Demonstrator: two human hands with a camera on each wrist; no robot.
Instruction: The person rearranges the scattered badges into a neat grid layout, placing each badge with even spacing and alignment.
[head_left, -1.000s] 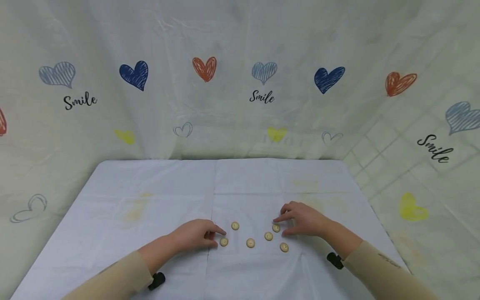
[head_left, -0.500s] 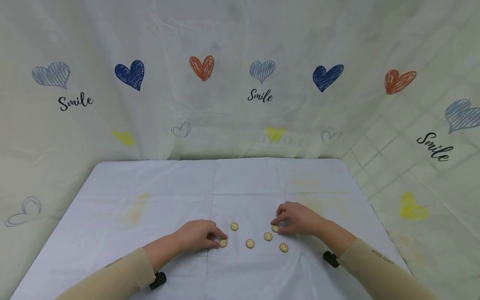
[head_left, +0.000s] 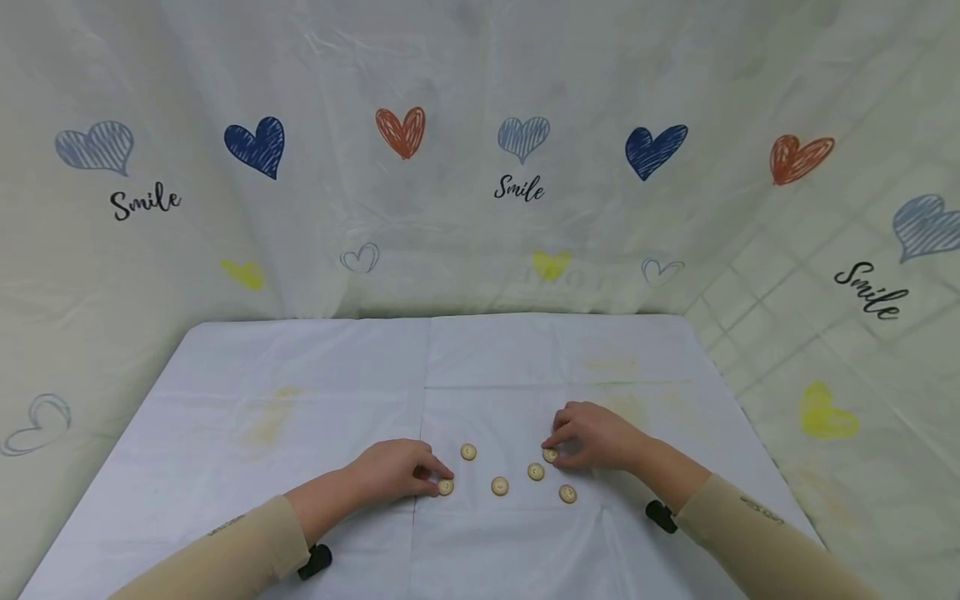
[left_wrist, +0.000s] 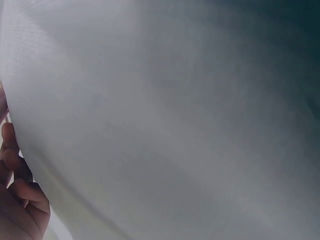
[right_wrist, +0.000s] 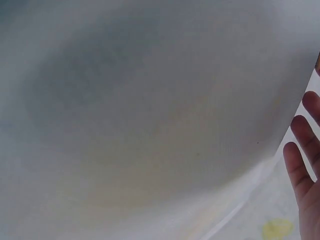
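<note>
Several round, pale wooden buttons lie on the white-covered table in the head view. My left hand point(head_left: 393, 467) pinches the leftmost button point(head_left: 446, 487) between thumb and index finger, at table level. Farther right, my right hand point(head_left: 600, 435) has thumb and forefinger on either side of another button point(head_left: 550, 456), gripping it; the hand partly covers it. Near the hands lie a button point(head_left: 468, 452) at the back, one point(head_left: 500, 486) in the middle, one point(head_left: 536, 472) beside the right hand and one point(head_left: 567, 494) nearer the front. Both wrist views show finger parts but no buttons.
The white cloth point(head_left: 352, 358) on the table has creases and faint yellow stains. Behind and beside it hangs a pale sheet point(head_left: 457, 217) printed with hearts and "Smile". Dark wrist cameras sit below the left point(head_left: 315, 562) and right sleeves point(head_left: 750, 533).
My right hand has moved slightly left and closed its thumb and forefinger on a button. My left fingers have come down around the leftmost button. The view has shifted slightly.
</note>
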